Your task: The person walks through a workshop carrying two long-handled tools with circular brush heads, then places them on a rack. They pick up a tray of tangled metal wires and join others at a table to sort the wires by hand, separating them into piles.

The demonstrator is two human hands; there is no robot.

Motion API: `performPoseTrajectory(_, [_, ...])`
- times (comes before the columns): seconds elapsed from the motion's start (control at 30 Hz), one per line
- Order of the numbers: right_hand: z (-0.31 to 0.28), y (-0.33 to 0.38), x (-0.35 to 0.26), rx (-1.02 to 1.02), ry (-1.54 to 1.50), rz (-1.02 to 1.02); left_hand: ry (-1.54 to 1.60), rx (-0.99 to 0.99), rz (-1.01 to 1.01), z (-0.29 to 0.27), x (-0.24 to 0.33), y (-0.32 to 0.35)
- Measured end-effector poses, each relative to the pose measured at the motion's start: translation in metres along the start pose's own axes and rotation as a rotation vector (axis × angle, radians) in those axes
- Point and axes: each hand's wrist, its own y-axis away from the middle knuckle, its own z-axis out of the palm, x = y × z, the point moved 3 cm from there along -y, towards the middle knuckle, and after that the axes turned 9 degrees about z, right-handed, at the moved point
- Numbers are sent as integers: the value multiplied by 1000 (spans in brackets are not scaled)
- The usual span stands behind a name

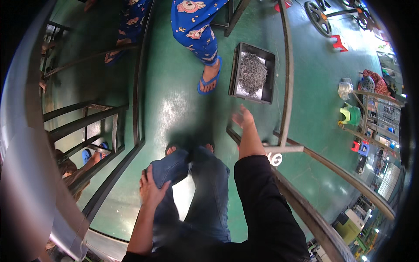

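Note:
My left hand [152, 187] lies on my left knee, its fingers spread over the blue jeans [172, 168]. My right hand [243, 118] reaches forward, open and apart from anything, with part of its fingers hard to make out. Just beyond it on the green floor sits a black rectangular tray [271, 87]. Inside the tray is a pile of small grey metal-looking pieces [252, 73], too small to name, on a white lining.
Metal frame bars [286, 65] run along the tray's right and beside my right arm. Dark frames [83, 124] stand at the left. Opposite, a person in blue patterned trousers [196, 35] has a sandalled foot near the tray. A red stool [339, 43] stands far right.

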Motion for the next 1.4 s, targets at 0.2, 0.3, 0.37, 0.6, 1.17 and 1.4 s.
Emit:
performPoseTrajectory(0.2, [-16,-123,-48,180,-354,-44,-15,184,0,7,-3,-61])
performPoseTrajectory(0.3, [-14,-158,-62,187,-274,-157,-1,251,66,9,-2,-74])
performPoseTrajectory(0.37, [-12,-166,-62,115,-246,-93,1,273,83,10,0,-78])
performPoseTrajectory(0.6, [-9,-108,7,123,-187,210,27,269,54,12,4,-63])
performPoseTrajectory(1.17, [16,90,102,-41,-503,116,-17,-109,-128,5,-19,66])
performPoseTrajectory(1.4, [-8,202,134,-39,-126,110,200,-271,-107,29,-46,136])
